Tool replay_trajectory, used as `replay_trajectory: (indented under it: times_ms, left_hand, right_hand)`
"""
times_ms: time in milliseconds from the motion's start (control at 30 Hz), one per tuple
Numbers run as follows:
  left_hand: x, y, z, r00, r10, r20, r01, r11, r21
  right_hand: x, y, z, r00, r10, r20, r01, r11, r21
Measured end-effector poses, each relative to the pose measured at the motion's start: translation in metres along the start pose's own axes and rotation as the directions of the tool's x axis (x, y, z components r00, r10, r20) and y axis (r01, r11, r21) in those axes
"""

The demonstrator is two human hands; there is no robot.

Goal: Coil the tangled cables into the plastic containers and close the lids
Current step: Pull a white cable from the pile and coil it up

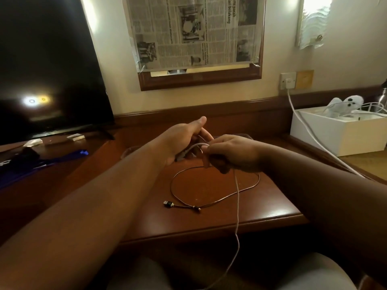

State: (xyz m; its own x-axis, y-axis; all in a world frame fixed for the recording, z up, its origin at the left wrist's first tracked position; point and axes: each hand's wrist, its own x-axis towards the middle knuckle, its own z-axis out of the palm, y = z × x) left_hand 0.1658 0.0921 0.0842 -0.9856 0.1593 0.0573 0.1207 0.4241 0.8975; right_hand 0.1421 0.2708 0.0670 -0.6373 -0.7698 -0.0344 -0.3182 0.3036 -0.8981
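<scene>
The tabletop (272,210) is filling the centre of the frame, and on it a dark cable (211,203) is lying in one loose loop, its plugs crossed at the lower left of the loop; it is not being touched. Above it, mid-frame, both hands are being held together over the far part of the tabletop. A white cable (237,197) is being gripped by both: the left hand (184,139) is curled loosely around one end with the thumb stretched out, and the right hand (234,153) is pinching a bend of it between curled fingers. The rest of it is hanging down past the table edge towards the lap.

The coiling step is judged to be just starting, with the first turn being formed. No clear plastic container can be made out with certainty. Next, the hanging length is probably to be drawn up and wound in even turns around the left hand, with the slack being kept off the dark cable.
</scene>
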Motion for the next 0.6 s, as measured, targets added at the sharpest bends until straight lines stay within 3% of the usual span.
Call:
replay_trajectory:
  times_ms: [167,300,333,400,467,500,567,600]
  left_hand:
    - [0.007,-0.010,0.002,0.998,0.032,-0.053,-0.049,0.925,-0.377]
    - [0.012,-0.016,0.003,0.990,0.093,-0.102,-0.100,0.992,-0.072]
    - [0.014,-0.018,0.004,0.991,0.093,-0.098,-0.098,0.994,-0.045]
    - [0.019,-0.022,0.007,0.992,0.047,-0.118,-0.064,0.987,-0.148]
    - [0.023,-0.026,0.011,0.987,-0.004,-0.158,-0.046,0.950,-0.308]
    - [0.024,-0.027,0.014,0.984,-0.021,-0.176,-0.045,0.931,-0.363]
    - [0.025,-0.030,0.020,0.982,-0.044,-0.182,-0.036,0.910,-0.414]
    - [0.026,-0.033,0.023,0.986,-0.055,-0.160,-0.018,0.905,-0.425]
  right_hand:
    - [0.007,0.001,0.000,0.966,-0.084,-0.246,0.087,0.996,0.001]
    - [0.015,0.005,-0.003,0.919,-0.022,-0.393,-0.021,0.994,-0.105]
    - [0.016,0.006,-0.004,0.894,-0.020,-0.448,-0.085,0.974,-0.212]
    - [0.017,0.015,-0.007,0.785,-0.119,-0.607,-0.218,0.865,-0.452]
    - [0.015,0.022,-0.007,0.647,-0.289,-0.706,-0.220,0.815,-0.536]
    - [0.015,0.025,-0.008,0.629,-0.308,-0.714,-0.195,0.826,-0.528]
    - [0.017,0.027,-0.007,0.721,-0.148,-0.677,-0.121,0.935,-0.333]
    - [0.018,0.024,-0.004,0.786,-0.009,-0.618,-0.090,0.988,-0.128]
